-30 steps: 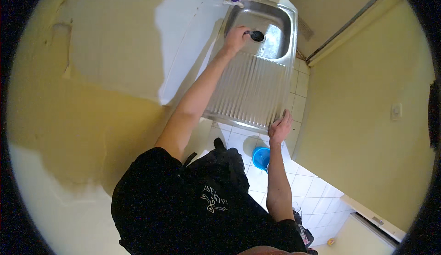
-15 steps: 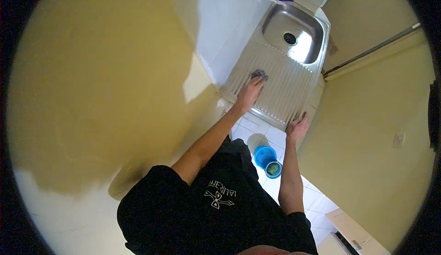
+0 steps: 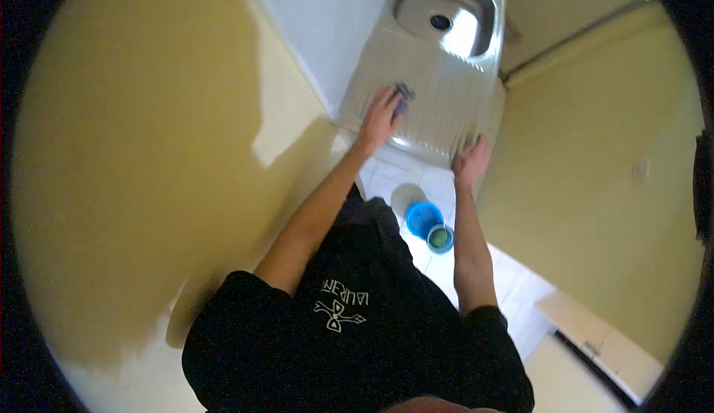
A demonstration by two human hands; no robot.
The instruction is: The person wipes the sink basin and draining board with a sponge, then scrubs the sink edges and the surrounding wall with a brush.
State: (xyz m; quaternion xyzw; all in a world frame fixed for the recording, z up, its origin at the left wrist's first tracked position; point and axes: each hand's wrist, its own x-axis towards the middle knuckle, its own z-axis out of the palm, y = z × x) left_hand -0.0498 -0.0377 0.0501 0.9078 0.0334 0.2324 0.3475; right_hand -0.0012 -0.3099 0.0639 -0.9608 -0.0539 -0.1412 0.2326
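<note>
A steel sink unit has a ribbed draining board (image 3: 439, 97) nearest me and a basin (image 3: 474, 13) beyond it. My left hand (image 3: 380, 121) is on the left part of the board, its fingers closed on a dark grey, shiny scouring pad (image 3: 404, 95) pressed against the ribs. At the board's near right corner rests my right hand (image 3: 471, 163). Its fingers lie stretched over the edge, with nothing visible in them. Motion blur softens the fingertips of both hands.
On the white tiled floor below the board stand a blue bucket (image 3: 423, 217) and a smaller blue container (image 3: 440, 240) holding something green. Yellowish walls rise on both sides. A pale cabinet (image 3: 595, 320) is at the lower right.
The view has shifted, so the sink and bucket sit higher and further left in the picture. My left hand and the scouring pad remain on the board; my right hand stays at its corner.
</note>
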